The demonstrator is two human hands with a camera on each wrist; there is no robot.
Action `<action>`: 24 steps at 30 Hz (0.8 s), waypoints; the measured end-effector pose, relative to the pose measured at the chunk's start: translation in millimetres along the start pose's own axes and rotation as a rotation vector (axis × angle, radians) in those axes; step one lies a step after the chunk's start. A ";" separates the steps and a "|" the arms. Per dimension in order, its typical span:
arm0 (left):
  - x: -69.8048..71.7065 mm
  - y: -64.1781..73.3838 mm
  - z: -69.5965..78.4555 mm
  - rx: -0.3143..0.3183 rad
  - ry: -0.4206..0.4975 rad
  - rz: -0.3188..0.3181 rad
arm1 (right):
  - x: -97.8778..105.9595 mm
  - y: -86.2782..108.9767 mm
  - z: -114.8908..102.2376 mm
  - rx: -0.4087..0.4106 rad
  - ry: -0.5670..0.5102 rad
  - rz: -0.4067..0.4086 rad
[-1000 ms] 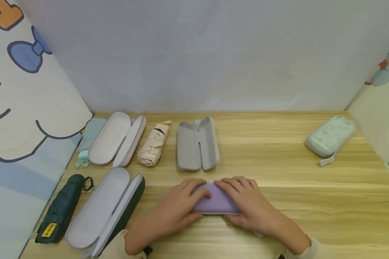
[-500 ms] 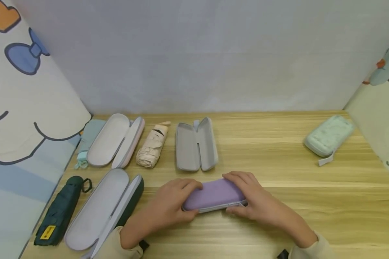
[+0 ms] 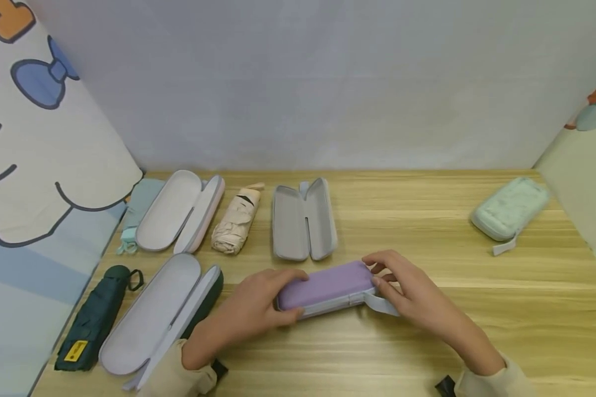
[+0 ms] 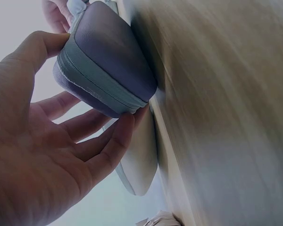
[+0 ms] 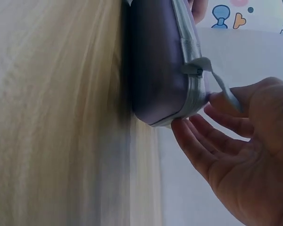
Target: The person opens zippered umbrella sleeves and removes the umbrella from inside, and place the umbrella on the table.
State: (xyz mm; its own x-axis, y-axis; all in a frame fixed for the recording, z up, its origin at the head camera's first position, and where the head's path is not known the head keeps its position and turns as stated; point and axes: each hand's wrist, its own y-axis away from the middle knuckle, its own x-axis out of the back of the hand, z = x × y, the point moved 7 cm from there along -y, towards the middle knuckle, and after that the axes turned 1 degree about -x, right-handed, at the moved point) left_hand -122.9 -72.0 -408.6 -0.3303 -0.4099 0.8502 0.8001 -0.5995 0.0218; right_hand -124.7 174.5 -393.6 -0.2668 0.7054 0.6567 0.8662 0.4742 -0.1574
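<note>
While left fingers (image 3: 286, 277) grip purple case (image 3: 328, 284), right fingers (image 3: 386, 257) touching.

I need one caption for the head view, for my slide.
Left hand and right hand hold a purple case by its ends, with an open grey case beyond on the table.

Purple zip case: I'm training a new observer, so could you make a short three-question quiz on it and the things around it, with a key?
1. True or false: the purple zip case is closed.
2. Which hand is nearer its pale zip strap?
3. Which bears a yellow label: (A) dark green folded umbrella, (B) beige folded umbrella, (C) mint zip case?

Key: 1. True; 2. The right hand; 3. A.
</note>
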 end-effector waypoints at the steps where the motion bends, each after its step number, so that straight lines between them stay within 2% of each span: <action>1: 0.3 -0.2 -0.1 -0.003 0.006 0.004 | 0.8 0.0 -0.2 0.009 -0.001 0.002; 9: 0.0 -2.2 -1.1 -0.003 0.032 0.003 | 4.3 2.4 -2.1 0.065 0.007 0.033; 15: -0.1 -1.5 -1.7 0.006 0.032 0.005 | -0.8 11.5 -5.9 0.073 0.040 0.078; 19: -0.1 -1.6 -2.4 0.008 0.023 0.013 | -6.3 17.2 -6.1 0.027 0.104 0.138; 24: -0.7 -2.9 -2.9 0.005 0.009 0.023 | -8.2 21.9 -7.6 -0.107 0.210 0.190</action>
State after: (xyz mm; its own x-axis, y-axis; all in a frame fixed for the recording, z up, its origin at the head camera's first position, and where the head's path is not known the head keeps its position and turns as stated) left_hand -126.4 -71.9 -410.8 -0.3157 -0.4298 0.8459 0.8102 -0.5861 0.0046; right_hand -100.3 175.1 -396.8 -0.0122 0.6466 0.7627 0.9347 0.2784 -0.2210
